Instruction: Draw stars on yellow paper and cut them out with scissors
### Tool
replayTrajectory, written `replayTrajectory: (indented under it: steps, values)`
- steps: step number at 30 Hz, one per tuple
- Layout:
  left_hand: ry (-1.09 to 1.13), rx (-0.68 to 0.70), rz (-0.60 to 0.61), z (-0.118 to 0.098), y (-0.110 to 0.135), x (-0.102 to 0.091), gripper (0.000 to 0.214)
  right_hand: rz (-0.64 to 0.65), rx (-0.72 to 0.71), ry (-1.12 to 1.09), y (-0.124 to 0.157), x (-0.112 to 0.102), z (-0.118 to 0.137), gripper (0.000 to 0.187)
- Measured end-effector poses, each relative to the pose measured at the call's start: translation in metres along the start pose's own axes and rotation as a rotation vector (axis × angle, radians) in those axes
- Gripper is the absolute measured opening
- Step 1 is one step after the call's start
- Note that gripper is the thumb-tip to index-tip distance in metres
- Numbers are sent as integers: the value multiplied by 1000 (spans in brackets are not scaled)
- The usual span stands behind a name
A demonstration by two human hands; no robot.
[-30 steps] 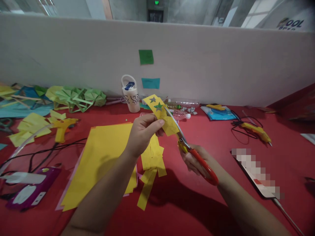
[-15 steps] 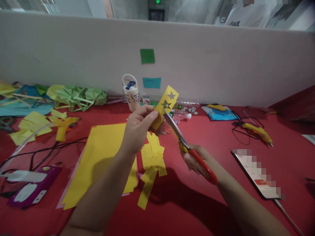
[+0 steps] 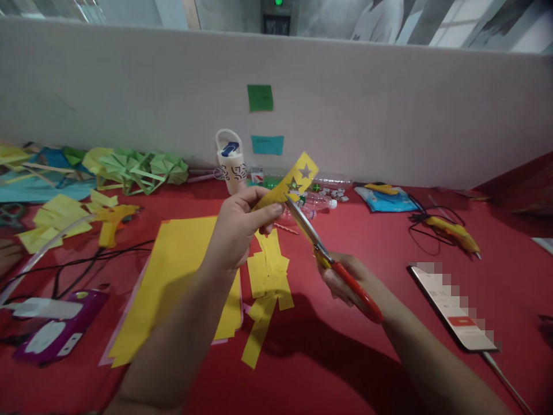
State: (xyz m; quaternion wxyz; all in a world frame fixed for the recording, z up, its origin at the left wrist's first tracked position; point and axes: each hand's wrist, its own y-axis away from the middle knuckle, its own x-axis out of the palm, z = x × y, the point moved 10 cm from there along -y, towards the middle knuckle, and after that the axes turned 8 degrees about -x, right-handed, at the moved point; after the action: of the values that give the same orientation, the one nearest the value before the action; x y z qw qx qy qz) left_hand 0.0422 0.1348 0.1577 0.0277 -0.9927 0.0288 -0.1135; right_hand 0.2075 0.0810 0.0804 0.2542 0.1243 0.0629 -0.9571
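Note:
Pinched in my left hand (image 3: 244,222) is a yellow paper strip (image 3: 283,188) with two star-shaped holes, held up above the table. My right hand (image 3: 345,276) is closed around the handles of red-handled scissors (image 3: 317,245). Their blades look closed or nearly so, and the tips meet the strip's lower edge just below one star. Under my hands lies a loose pile of yellow paper scraps (image 3: 268,271). Larger yellow sheets (image 3: 173,276) are stacked beneath my left forearm, over a pink sheet.
Behind are a white tumbler (image 3: 233,173), plastic bottles (image 3: 319,200) and a blue packet (image 3: 384,199). A yellow glue gun (image 3: 114,222) with cables and a purple device (image 3: 60,325) lie left. Another glue gun (image 3: 453,233) and a phone (image 3: 449,311) lie right. Another person's hand (image 3: 8,253) shows at the left edge.
The strip has turned in my left hand and shifted slightly right; its lower part now lies behind my fingers. Another person's hand has appeared at the left edge.

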Motion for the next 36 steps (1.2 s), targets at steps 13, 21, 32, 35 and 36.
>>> replayTrajectory:
  steps: [13,21,32,35,36]
  values:
    - [-99,54,42,-8,1,0,7,25,57,14,1,1,-1,52]
    - [-158,33,48,-8,-1,-4,6,60,61,-5,2,3,-1,53]
    - [-175,-5,76,-6,-4,-5,8,80,123,-52,3,4,-17,52]
    - [-167,-16,73,-6,-4,-6,10,55,120,-107,3,3,-29,47]
    - [-157,-22,69,-6,-4,-6,12,44,134,-114,3,3,-34,45]
